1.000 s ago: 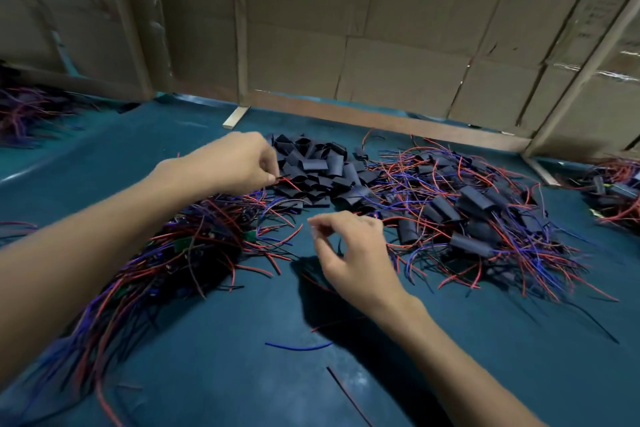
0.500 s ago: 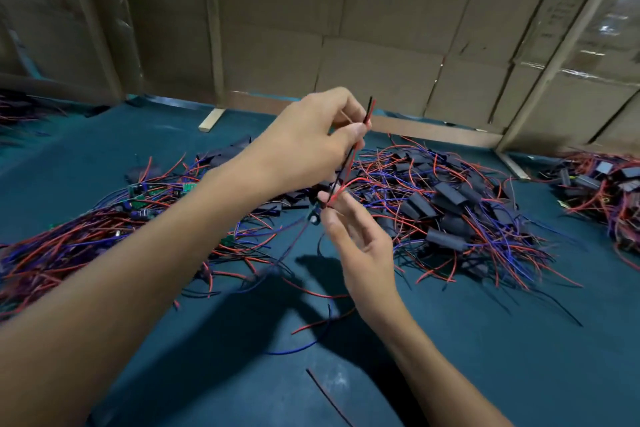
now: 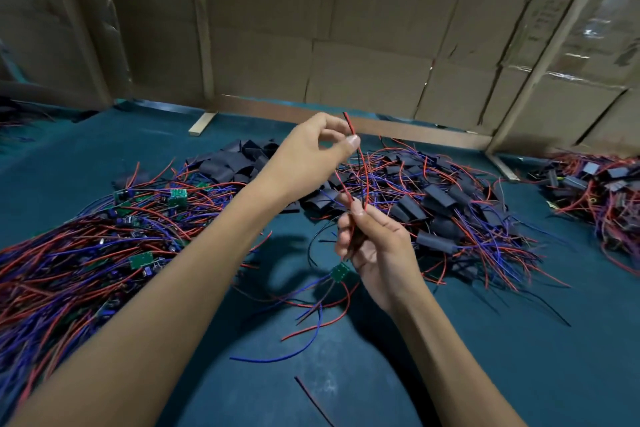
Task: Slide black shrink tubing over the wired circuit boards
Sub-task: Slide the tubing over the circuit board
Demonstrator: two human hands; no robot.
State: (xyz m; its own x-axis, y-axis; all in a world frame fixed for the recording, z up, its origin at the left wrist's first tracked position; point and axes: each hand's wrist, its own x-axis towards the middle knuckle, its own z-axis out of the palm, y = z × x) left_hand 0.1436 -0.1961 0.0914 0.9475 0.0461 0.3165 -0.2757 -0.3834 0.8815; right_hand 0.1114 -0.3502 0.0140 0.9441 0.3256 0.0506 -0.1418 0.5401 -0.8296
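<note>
hands: left, right pinch red-black wire; board dangles below

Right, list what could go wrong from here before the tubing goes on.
1. The left hand and right hand pinch only the red-and-black wire pair; the green circuit board dangles below, so a tug may strain its solder joints.
2. Its loose blue and red leads trail on the table and could snag.
3. No shrink tubing is in hand; the loose pile sits behind the left wrist, so reaching may mean letting go.
</note>
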